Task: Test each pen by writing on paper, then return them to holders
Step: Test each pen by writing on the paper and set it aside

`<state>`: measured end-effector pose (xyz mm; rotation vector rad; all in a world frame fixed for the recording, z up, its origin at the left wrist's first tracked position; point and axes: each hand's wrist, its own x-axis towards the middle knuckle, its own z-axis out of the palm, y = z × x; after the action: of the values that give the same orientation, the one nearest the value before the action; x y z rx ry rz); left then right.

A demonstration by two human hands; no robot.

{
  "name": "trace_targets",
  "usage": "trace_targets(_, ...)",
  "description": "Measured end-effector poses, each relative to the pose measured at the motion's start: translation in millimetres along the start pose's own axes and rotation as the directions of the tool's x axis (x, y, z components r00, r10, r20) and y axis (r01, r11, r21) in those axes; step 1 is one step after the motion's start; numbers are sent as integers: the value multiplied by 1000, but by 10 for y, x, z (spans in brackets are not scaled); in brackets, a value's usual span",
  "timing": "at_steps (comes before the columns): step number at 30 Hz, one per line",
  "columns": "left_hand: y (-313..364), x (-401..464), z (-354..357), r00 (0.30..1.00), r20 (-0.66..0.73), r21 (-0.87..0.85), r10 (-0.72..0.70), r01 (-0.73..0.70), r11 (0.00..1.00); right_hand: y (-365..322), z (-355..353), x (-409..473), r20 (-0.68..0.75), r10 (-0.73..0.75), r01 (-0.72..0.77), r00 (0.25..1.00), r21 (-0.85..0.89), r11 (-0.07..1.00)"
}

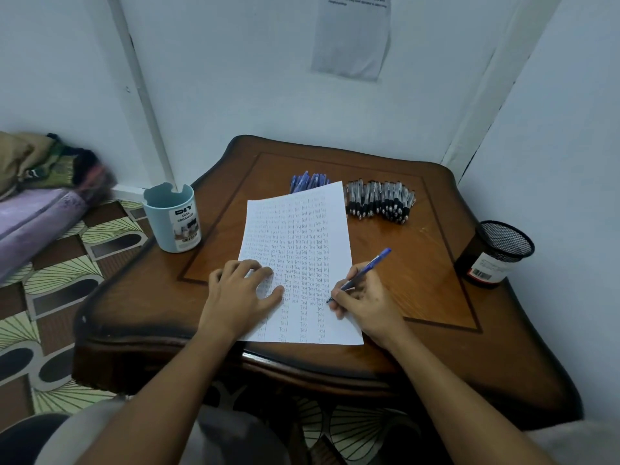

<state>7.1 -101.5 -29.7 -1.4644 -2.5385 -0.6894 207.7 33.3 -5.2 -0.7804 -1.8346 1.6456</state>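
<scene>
Pinching a light, stiff blue pen (360, 276) low on its barrel, the right hand (365, 302) seemingly has the tip touching the thin paper (330, 330) by the tabletop's near edge, pressed flat under the left hand's (240, 290) relaxed fingers so it won't slide.

Both bare forearms are extended forward from the lower edge of the view. The left hand (240, 290) is laid palm down with fingers spread and relaxed. The right hand (364, 298) is curled, a slim blue pen (360, 274) pinched between its fingertips
</scene>
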Motion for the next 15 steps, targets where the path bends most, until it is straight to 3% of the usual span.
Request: trace_targets(15, 2, -5, 1, 1000, 6, 1, -15, 15, 1000, 43, 31, 9, -3, -49, 48, 999, -131, 990)
